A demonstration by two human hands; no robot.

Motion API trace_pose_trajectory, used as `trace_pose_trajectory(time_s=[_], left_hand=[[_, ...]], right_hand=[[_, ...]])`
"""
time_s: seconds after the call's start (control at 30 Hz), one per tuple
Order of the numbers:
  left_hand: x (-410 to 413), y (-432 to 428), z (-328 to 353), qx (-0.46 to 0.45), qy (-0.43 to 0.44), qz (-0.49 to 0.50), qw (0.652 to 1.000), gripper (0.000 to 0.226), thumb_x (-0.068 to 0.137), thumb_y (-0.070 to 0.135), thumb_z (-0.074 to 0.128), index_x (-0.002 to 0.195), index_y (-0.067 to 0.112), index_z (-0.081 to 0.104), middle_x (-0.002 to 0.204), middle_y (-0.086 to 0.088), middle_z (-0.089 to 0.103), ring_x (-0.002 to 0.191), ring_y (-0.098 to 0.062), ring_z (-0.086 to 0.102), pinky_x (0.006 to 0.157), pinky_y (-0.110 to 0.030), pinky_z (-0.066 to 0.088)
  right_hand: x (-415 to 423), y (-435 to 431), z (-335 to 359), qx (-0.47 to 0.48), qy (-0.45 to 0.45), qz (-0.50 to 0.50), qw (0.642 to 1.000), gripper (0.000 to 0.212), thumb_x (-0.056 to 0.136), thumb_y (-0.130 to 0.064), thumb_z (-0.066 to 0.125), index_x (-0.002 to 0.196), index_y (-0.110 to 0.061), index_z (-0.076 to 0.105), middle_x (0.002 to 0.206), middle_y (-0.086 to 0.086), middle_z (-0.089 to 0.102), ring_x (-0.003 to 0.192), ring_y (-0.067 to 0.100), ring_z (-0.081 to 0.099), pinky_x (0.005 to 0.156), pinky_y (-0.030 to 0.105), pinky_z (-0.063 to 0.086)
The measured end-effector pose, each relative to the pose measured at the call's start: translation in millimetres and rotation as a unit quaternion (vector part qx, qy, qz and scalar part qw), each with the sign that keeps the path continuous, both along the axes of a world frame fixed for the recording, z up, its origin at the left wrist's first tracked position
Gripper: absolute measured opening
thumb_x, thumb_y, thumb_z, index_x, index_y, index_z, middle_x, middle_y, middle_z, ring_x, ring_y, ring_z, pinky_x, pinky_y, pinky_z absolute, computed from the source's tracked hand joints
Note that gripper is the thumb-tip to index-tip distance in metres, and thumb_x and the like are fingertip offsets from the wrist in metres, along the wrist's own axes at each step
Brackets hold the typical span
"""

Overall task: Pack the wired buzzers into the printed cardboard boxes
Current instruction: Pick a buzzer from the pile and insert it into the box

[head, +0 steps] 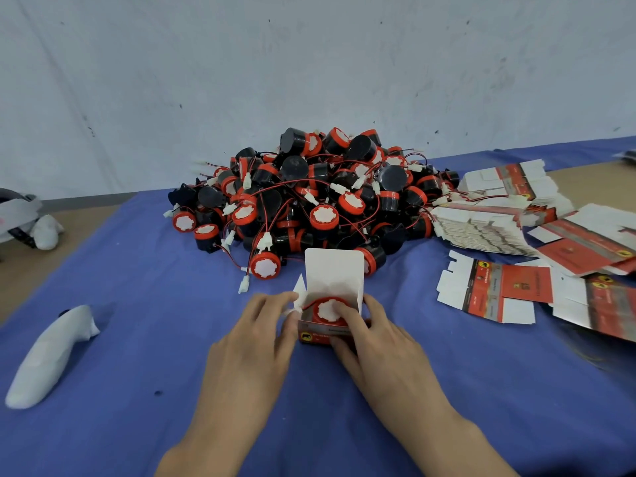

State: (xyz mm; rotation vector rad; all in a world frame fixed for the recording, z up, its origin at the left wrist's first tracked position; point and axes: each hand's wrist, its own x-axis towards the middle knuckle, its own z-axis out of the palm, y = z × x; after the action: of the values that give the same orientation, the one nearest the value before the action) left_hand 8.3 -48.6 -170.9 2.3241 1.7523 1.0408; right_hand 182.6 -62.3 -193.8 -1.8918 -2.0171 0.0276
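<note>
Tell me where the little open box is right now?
In the head view, the open box sits at the centre of the blue cloth, held between the left hand and right hand, just in front of the buzzer pile.

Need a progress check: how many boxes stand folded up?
1: the open printed box, held between left hand and right hand. The buzzer pile may hide others.

Head view; forward-down; close over table [165, 321]
</note>
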Motion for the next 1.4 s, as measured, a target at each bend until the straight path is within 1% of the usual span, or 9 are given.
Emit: trace_pose_trajectory(time_s=[0.27,0.43,0.53,0.63,0.77,0.87,1.07,1.33,1.4], left_hand=[[13,3,1,0.013,-0.182,-0.043,0.982,0.027,0.100,0.030,0.052,0.103,0.057,0.052,0.105,0.033,0.057,0.100,0.015,0.055,0.076,-0.005,0.045],[29,4,8,0.075,-0.216,-0.088,0.969,0.032,0.102,0.019,0.054,0.103,0.051,0.055,0.112,0.028,0.057,0.105,0.009,0.057,0.080,-0.004,0.044],[36,5,7,0.100,-0.167,-0.114,0.974,0.027,0.102,0.010,0.055,0.111,0.035,0.058,0.112,0.021,0.055,0.101,0.004,0.058,0.076,-0.009,0.048],[34,11,7,0.077,-0.010,-0.086,0.993,0.041,0.090,-0.007,0.060,0.124,0.016,0.061,0.122,-0.001,0.056,0.098,-0.017,0.063,0.074,-0.023,0.055],[34,11,9,-0.003,0.166,-0.041,0.985,0.072,0.090,0.003,0.056,0.152,0.021,0.025,0.142,0.004,0.026,0.122,-0.012,0.037,0.090,-0.017,0.042],[39,10,10,-0.021,0.168,-0.011,0.986,0.085,0.086,0.000,0.060,0.154,0.025,0.015,0.136,0.007,0.024,0.118,-0.010,0.037,0.088,-0.018,0.043],[42,7,12,-0.024,0.198,0.005,0.980,0.062,0.095,0.010,0.048,0.147,0.036,0.025,0.127,0.014,0.041,0.116,-0.012,0.034,0.095,-0.023,0.024],[36,6,6,-0.009,0.123,-0.053,0.991,0.084,0.077,-0.010,0.063,0.147,0.030,0.041,0.123,0.010,0.056,0.092,-0.012,0.039,0.080,-0.020,0.035],[35,6,3,0.003,0.133,-0.057,0.989,0.087,0.065,-0.014,0.072,0.141,0.023,0.051,0.117,0.006,0.062,0.092,-0.015,0.053,0.080,-0.020,0.038]], right_hand=[[2,1,-3,0.009,0.014,0.009,1.000,0.046,0.105,-0.050,0.035,0.149,-0.042,0.025,0.156,-0.006,0.024,0.101,0.021,0.060,0.083,0.027,0.045],[4,1,-3,0.005,0.020,0.026,0.999,0.045,0.105,-0.050,0.036,0.148,-0.041,0.026,0.157,-0.008,0.020,0.106,0.018,0.059,0.084,0.026,0.046],[5,1,-2,0.008,0.020,0.033,0.999,0.046,0.105,-0.049,0.036,0.148,-0.039,0.026,0.156,-0.007,0.021,0.107,0.016,0.059,0.082,0.024,0.043],[6,1,-2,0.007,0.021,0.034,0.999,0.045,0.105,-0.049,0.036,0.148,-0.039,0.026,0.157,-0.007,0.020,0.109,0.016,0.058,0.082,0.024,0.041],[5,-1,-1,0.017,0.018,0.029,0.999,0.045,0.105,-0.049,0.037,0.147,-0.038,0.028,0.155,-0.006,0.024,0.107,0.016,0.058,0.079,0.022,0.035],[4,-2,-2,0.028,0.029,0.027,0.999,0.044,0.104,-0.048,0.042,0.146,-0.035,0.034,0.150,-0.004,0.031,0.103,0.017,0.060,0.078,0.023,0.037],[3,-1,-2,0.030,0.042,0.036,0.998,0.044,0.104,-0.049,0.042,0.145,-0.037,0.032,0.149,-0.004,0.030,0.102,0.015,0.060,0.082,0.022,0.042],[3,-1,-1,0.020,0.025,0.037,0.999,0.045,0.105,-0.051,0.037,0.147,-0.038,0.027,0.152,-0.005,0.025,0.108,0.012,0.059,0.078,0.019,0.040],[3,-1,0,0.018,0.024,0.036,0.999,0.046,0.105,-0.051,0.036,0.147,-0.038,0.025,0.153,-0.006,0.024,0.108,0.011,0.059,0.078,0.019,0.039]])
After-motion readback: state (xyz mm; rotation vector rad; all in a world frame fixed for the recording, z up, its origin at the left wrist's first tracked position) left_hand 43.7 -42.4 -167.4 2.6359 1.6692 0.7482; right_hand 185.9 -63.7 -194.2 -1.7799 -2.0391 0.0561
